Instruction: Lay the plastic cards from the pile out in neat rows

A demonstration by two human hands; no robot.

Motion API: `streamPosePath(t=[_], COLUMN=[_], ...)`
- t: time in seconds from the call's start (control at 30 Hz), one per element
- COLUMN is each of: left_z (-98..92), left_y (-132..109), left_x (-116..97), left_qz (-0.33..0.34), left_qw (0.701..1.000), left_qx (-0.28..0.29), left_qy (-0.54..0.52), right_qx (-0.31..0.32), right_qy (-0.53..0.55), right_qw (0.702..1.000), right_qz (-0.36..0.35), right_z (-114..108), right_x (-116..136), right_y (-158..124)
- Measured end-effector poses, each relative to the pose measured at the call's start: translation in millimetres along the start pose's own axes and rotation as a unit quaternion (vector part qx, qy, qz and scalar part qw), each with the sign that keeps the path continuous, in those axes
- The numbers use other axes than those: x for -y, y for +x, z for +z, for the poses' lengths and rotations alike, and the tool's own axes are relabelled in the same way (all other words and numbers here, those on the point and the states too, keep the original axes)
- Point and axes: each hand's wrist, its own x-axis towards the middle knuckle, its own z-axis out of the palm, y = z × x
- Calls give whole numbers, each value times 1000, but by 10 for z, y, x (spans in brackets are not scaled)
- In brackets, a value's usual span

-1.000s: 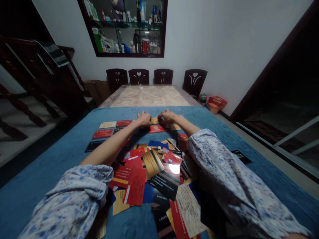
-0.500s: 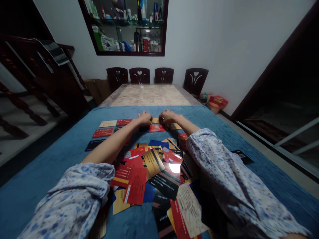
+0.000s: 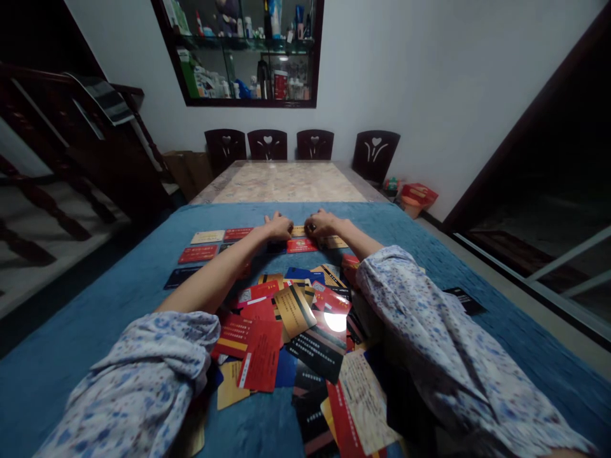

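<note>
Both arms reach out over the blue cloth. My left hand [image 3: 279, 227] has its fingers bent down and closed at the left end of a gold card [image 3: 298, 231]. At that card's right end, my right hand [image 3: 319, 224] is closed too, its fingertips partly hidden. The card lies flat in the far row. Just below it is a red card [image 3: 301, 245], and another gold card [image 3: 335, 242] shows under my right wrist. To the left, a cream card [image 3: 207, 236] and a red card [image 3: 198, 254] lie in rows, partly covered by my left forearm.
Between my forearms spreads a loose pile of overlapping cards, with a gold card [image 3: 293, 310] and a black card [image 3: 319, 350] on top. A black card [image 3: 463, 300] lies apart at the right. Beyond the blue cloth [image 3: 119, 305] are a patterned tabletop [image 3: 293, 181] and several dark chairs.
</note>
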Motion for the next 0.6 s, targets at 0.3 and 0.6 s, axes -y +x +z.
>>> streamPosePath(t=[0.3, 0.6], left_z=[-12, 29], left_y=[-134, -445], left_x=[19, 23], left_qz=[47, 94], left_qw=[996, 983], left_qx=[-69, -158], left_qy=[-11, -20], right_qx=[-37, -94], right_qy=[10, 14], right_qw=[999, 994], right_qz=[-9, -46], right_z=[0, -44], right_x=[-21, 117], right_y=[-34, -253])
